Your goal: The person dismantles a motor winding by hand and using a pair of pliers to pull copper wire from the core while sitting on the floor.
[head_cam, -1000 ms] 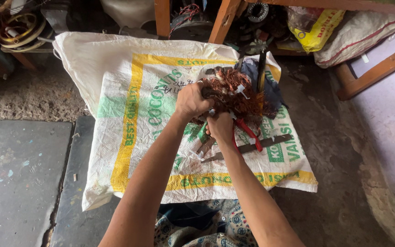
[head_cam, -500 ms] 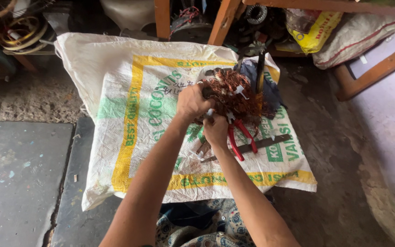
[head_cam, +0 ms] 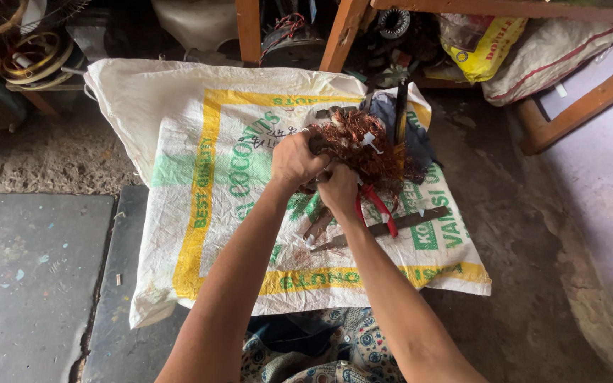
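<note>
A tangled bundle of copper wire [head_cam: 363,145] lies on a white woven sack [head_cam: 179,142] spread over the floor. My left hand [head_cam: 294,159] grips the near left side of the bundle. My right hand [head_cam: 338,191] is closed on red-handled pliers [head_cam: 377,209], whose handles stick out to the right below the wire. Both forearms reach in from the bottom of the view. What the plier jaws bite on is hidden by my hands.
A flat metal tool [head_cam: 384,227] and a dark bar [head_cam: 400,113] lie on the sack near the wire. Wooden legs [head_cam: 250,28], a yellow bag [head_cam: 484,42], coils [head_cam: 30,60] and motor parts crowd the far edge. A wooden frame [head_cam: 576,106] stands right.
My hands stay on the wire bundle. The right hand with the pliers has shifted slightly nearer, and the view has barely moved.
</note>
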